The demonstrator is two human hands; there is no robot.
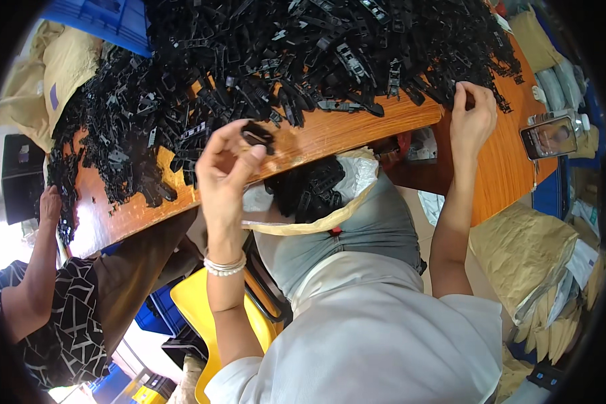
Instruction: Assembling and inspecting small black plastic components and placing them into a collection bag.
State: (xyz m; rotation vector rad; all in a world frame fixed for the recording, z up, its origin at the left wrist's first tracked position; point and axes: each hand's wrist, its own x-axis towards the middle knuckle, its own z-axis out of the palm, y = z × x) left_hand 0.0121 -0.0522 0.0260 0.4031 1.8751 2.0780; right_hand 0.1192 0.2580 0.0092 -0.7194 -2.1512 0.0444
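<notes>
My left hand [227, 174] is raised over the table's front edge. Its thumb and fingers are closed on a small black plastic part [257, 137]. Further right, my right hand [475, 122] reaches to the near edge of a big heap of black plastic parts [276, 60]. Its fingers are curled together at the heap; whatever lies between them cannot be made out. On my lap, below the table edge, an open paper bag [330, 221] with a pale plastic lining holds several loose black parts [310, 192].
The heap spreads over the wooden table [377, 131]. A blue crate [108, 23] stands at the far left. A phone [549, 138] is propped at the right, above brown paper sacks [518, 259]. Beside a yellow chair [212, 316], another person's hand [50, 204] touches the heap's left end.
</notes>
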